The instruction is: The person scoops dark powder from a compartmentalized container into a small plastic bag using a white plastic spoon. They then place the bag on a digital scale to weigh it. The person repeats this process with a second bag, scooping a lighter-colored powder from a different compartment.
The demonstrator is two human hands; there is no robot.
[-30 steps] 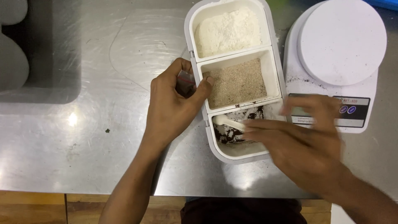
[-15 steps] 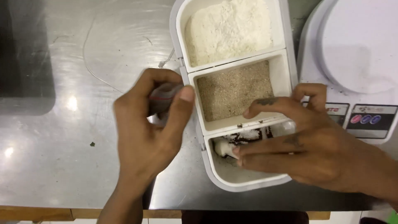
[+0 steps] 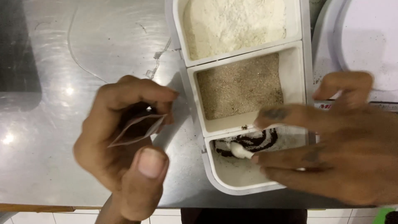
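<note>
On the shiny metal table (image 3: 62, 62), our left hand (image 3: 124, 153) now pinches a small bag (image 3: 137, 130) open, closer than before. Our right hand (image 3: 331, 153) grips a white scoop (image 3: 240, 151) low in the tray (image 3: 182, 83).

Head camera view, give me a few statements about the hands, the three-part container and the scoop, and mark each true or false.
1. The left hand holds a small clear pouch. True.
2. The right hand holds a white scoop in the nearest compartment. True.
3. The middle compartment of the white container holds dark powder. False: it holds tan grains; the dark powder is in the nearest one.
4. The container sits on a wooden table. False: a metal counter.
</note>
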